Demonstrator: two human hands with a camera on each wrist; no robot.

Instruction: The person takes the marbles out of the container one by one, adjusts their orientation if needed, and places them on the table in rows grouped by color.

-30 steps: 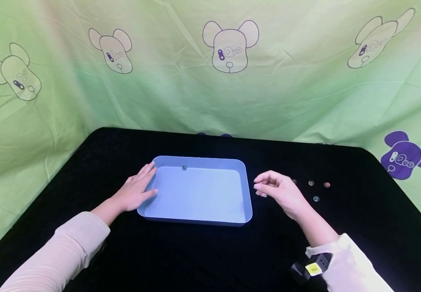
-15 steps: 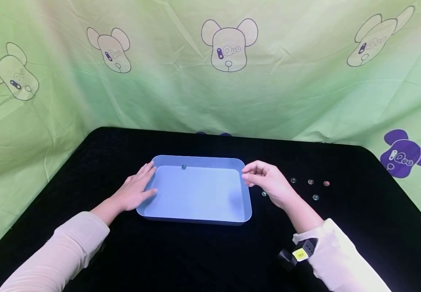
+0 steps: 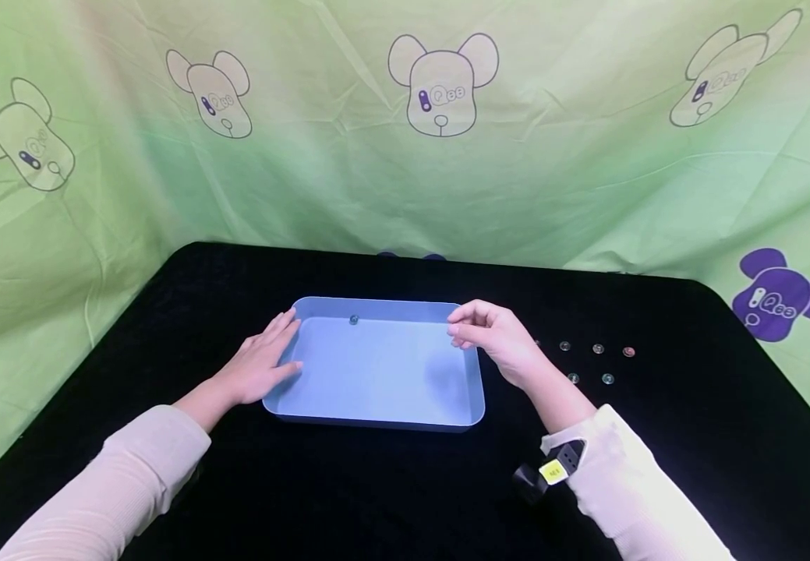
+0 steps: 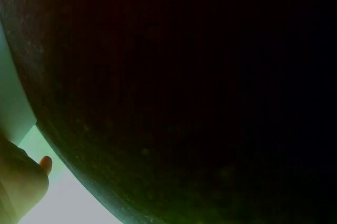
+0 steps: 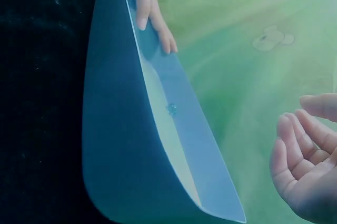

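In the head view, a blue rectangular tray (image 3: 376,382) lies on the table, with one small marble-like glass piece (image 3: 354,320) near its back wall. My left hand (image 3: 257,362) rests along the tray's left rim, fingers straight and thumb over the edge. Above the tray's back right corner hovers my right hand (image 3: 492,339), fingers bent and thumb near the index fingertip. In the right wrist view the thumb and fingers (image 5: 290,139) are close together; nothing shows between them, and a small thing could be hidden. The left wrist view is mostly dark, with part of a hand (image 4: 23,182) at lower left.
Several more small glass pieces (image 3: 598,349) lie in rows right of the tray; one is reddish (image 3: 629,352), and the right arm may cover others. The black table cloth (image 3: 376,499) runs under everything. A green printed curtain (image 3: 320,195) stands behind the table.
My right hand has moved left, from beside the tray to over its back right corner. Some glass pieces its forearm covered now show. My left hand and the tray have stayed put.
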